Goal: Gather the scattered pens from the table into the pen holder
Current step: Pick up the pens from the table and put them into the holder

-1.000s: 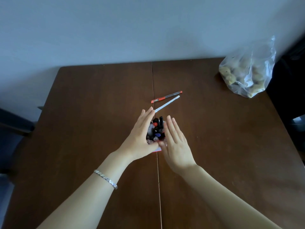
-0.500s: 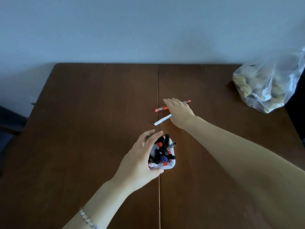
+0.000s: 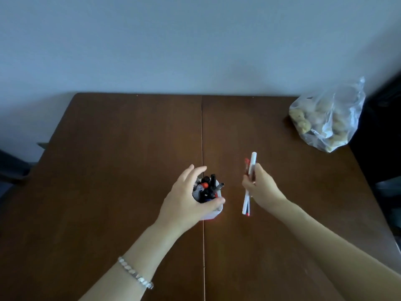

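Observation:
A white pen holder [image 3: 213,213] stuffed with several dark and red-capped pens stands near the table's centre seam. My left hand [image 3: 186,200] wraps around its left side and rim, thumb across the front. To its right, my right hand [image 3: 260,187] is closed on two pens held together above the table: a white pen [image 3: 251,166] and a red pen [image 3: 246,162] just behind it. Both point away from me, their lower ends sticking out below the fingers. A small gap separates these pens from the holder.
The brown wooden table [image 3: 130,148] has a seam down its middle. A clear plastic bag [image 3: 325,120] of pale lumpy items sits at the far right corner. A grey wall rises behind the table; dark furniture borders both sides.
My right hand took the white and red pens off the table and drew them back beside the holder. My left hand kept its hold on the pen holder.

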`<act>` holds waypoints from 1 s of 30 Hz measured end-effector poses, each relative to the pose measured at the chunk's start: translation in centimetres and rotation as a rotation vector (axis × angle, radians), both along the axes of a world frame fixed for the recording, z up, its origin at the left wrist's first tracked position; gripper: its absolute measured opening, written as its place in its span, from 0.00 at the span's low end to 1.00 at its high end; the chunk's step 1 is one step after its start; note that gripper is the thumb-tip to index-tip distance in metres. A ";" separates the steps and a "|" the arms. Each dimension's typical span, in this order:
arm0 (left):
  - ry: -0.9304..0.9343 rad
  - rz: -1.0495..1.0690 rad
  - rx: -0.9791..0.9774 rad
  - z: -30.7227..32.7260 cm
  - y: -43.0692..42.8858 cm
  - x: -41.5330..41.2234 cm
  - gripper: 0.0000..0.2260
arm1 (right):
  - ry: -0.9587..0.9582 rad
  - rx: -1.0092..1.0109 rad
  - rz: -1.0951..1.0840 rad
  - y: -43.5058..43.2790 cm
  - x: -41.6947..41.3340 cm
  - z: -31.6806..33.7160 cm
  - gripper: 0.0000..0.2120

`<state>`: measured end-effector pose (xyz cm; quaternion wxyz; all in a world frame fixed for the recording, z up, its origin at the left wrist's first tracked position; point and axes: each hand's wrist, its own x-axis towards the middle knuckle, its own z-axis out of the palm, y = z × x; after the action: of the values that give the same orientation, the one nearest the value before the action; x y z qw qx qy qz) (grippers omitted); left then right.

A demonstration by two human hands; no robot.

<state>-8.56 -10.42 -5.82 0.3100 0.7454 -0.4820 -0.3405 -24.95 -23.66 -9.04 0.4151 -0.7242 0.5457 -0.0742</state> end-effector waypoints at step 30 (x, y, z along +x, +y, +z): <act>-0.024 -0.106 -0.065 -0.5 2.4 -0.8 0.39 | -0.122 -0.428 0.349 7.9 2.9 4.1 0.27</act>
<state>-9.37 -8.06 -6.34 0.3098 0.7123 -0.5354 -0.3317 -22.02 -15.74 -4.90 0.2913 -0.8725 0.3588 -0.1589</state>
